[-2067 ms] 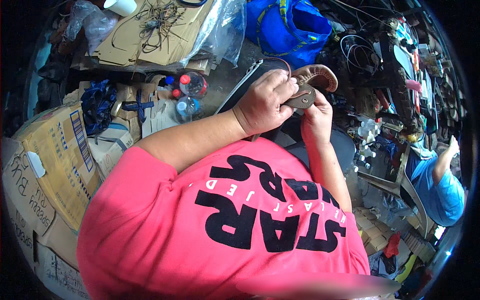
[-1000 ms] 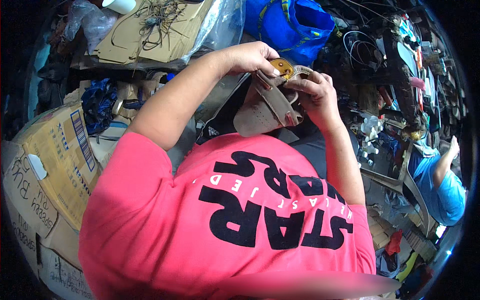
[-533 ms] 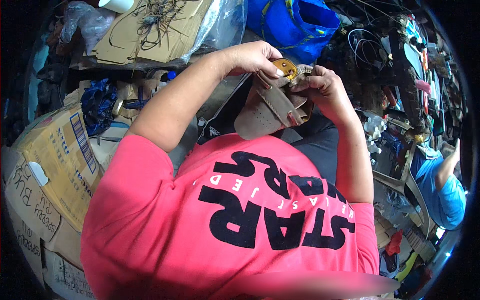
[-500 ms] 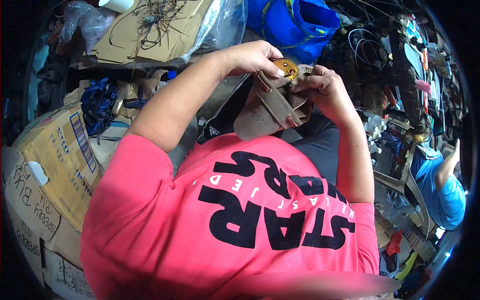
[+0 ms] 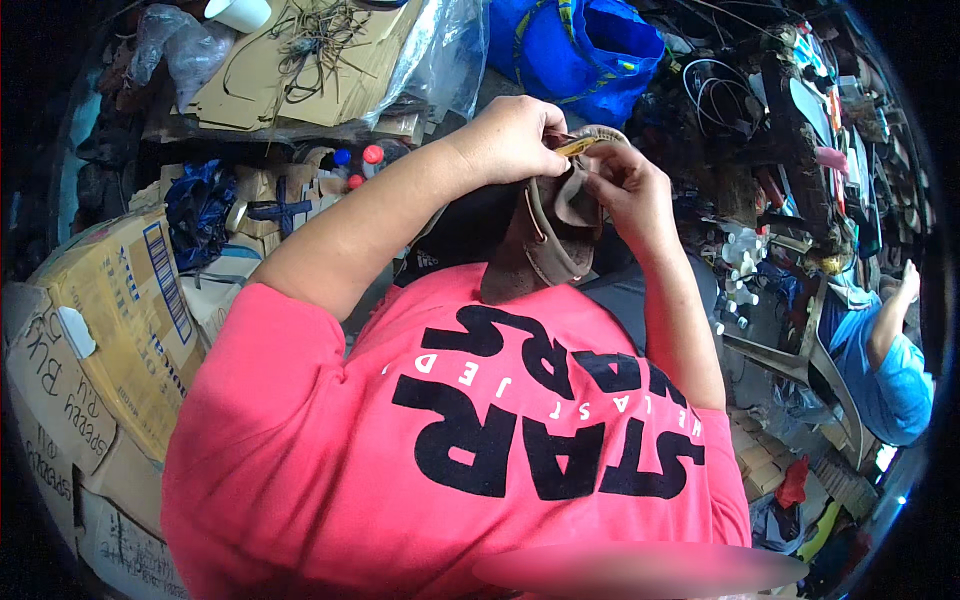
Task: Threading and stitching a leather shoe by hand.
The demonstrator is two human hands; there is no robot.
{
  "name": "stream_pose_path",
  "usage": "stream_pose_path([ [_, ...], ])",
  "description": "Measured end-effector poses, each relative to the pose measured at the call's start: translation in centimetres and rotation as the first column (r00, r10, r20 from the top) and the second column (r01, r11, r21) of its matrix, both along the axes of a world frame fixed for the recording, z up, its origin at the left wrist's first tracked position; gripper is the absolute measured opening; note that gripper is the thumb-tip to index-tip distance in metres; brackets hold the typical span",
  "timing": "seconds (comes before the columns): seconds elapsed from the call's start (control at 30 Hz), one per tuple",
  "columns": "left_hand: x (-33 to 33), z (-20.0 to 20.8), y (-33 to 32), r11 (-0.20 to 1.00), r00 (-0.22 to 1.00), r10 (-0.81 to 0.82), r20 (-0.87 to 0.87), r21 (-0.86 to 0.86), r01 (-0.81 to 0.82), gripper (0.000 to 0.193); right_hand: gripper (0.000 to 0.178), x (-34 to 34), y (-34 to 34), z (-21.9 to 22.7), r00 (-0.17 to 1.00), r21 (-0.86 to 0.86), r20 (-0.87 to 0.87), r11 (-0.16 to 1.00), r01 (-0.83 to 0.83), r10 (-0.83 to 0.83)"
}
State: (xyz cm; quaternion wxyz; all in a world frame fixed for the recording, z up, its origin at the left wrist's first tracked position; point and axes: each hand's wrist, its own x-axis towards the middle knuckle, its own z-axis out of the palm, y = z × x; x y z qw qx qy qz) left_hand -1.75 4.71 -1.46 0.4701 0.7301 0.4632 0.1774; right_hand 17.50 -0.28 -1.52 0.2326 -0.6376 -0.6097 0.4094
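A brown leather shoe upper [image 5: 535, 245] hangs just above my belly, its toe end down, with a stitched strap across it. My left hand [image 5: 518, 140] is closed on its upper edge at a yellow-tan piece [image 5: 577, 146], seen nearly edge-on. Close beside it, my right hand [image 5: 628, 190] pinches the brown leather near the rim with thumb and fingers. Both hands hold the upper in the air, fingertips a short way apart. Whether a small tool or thread is between my fingers, I cannot tell.
Cardboard sheets [image 5: 225, 95] with a bundle of laces [image 5: 318, 45] lie at far left. A blue bag [image 5: 610, 50] stands ahead. A yellow carton [image 5: 125, 320] is on the left. Small bottles [image 5: 740, 250] and clutter fill the right, where another person in blue [image 5: 880, 380] sits.
The shoe upper has turned and tilted, so the yellow-tan piece now shows edge-on. My right hand has shifted slightly left and down; both hands keep their hold.
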Motion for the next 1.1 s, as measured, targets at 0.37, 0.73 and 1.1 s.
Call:
stream_pose_path([
  [0.37, 0.4, -0.2, 2.1, 0.972, 0.973, -0.200, -0.111, -0.143, 0.184, 0.027, 0.025, 1.0, 0.3, 1.1, 0.928, 0.395, 0.220, 0.842, -0.368, 0.302],
  [0.73, -0.6, -3.8, 3.8, 0.872, 0.950, -0.147, 0.274, -0.417, 0.255, 0.022, 0.029, 2.1, 2.0, 1.5, 0.913, 0.184, 0.105, 0.894, -0.408, 0.395],
  [1.1, -0.6, -3.4, 4.4, 0.837, 0.946, -0.229, 0.230, -0.449, 0.312, 0.022, 0.024, 1.7, 4.0, 2.8, 0.815, 0.081, 0.205, 0.820, -0.566, 0.542],
])
